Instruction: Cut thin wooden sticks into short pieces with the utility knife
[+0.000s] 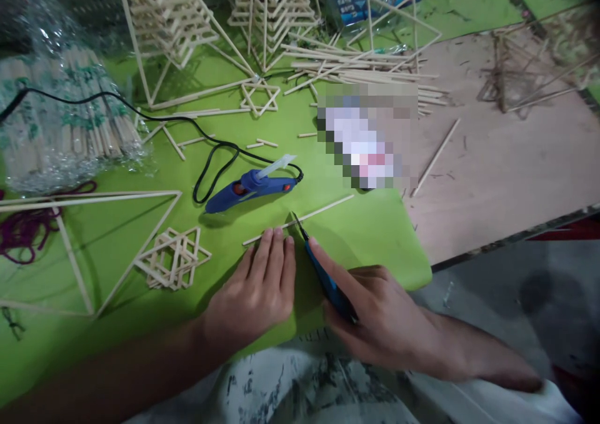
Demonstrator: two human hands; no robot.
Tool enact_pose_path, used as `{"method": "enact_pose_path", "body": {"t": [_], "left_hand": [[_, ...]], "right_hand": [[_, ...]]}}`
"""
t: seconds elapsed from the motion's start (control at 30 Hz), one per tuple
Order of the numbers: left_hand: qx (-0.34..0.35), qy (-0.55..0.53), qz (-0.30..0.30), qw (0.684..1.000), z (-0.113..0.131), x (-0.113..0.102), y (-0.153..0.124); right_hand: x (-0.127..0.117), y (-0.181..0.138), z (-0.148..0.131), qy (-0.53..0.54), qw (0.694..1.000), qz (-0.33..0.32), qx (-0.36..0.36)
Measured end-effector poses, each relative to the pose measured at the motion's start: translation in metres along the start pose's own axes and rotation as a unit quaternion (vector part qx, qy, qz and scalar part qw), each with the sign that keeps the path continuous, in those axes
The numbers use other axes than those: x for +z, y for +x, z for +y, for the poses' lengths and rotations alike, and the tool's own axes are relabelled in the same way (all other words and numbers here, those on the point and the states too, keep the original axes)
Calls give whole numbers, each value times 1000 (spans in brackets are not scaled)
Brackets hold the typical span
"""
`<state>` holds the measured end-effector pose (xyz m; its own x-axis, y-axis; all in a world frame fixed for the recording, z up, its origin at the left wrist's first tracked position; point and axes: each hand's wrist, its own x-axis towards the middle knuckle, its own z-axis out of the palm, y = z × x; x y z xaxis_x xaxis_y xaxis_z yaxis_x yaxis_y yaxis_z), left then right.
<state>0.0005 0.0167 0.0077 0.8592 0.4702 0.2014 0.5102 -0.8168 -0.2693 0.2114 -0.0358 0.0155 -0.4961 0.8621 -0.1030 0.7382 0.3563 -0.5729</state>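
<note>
My left hand (262, 280) lies flat, fingers stretched out side by side, with the fingertips pressing a thin wooden stick (328, 206) down on the green table cover. In my right hand (375, 311) is a craft knife (323, 277) with a blue and black handle, my index finger laid along it. The dark blade crosses the stick just right of my left fingertips. Beyond both hands rests a blue hot glue gun (253, 188), a clear glue stick poking out of it. Left of my left hand is a small stack of stick stars (173, 258).
Loose sticks (351, 67) lie in a pile at the back, beside stick pyramids (171, 20). A plastic-wrapped bundle of chopsticks (70, 111) is at left, above purple yarn (28, 230). The glue gun's black cord (173, 119) runs leftward. A blurred-out phone (360, 146) lies right of centre.
</note>
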Motion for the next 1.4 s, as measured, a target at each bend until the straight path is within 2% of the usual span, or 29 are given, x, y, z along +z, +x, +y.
{"method": "enact_pose_path", "body": {"t": [0.7,1.4], "left_hand": [[1,3,1,1000,0,-1,0],[3,-9,4,1000,-1,1,0]], "right_hand": [[0,2,-2,17,999,20,-31],[0,0,1,11,1000,0,-19]]}}
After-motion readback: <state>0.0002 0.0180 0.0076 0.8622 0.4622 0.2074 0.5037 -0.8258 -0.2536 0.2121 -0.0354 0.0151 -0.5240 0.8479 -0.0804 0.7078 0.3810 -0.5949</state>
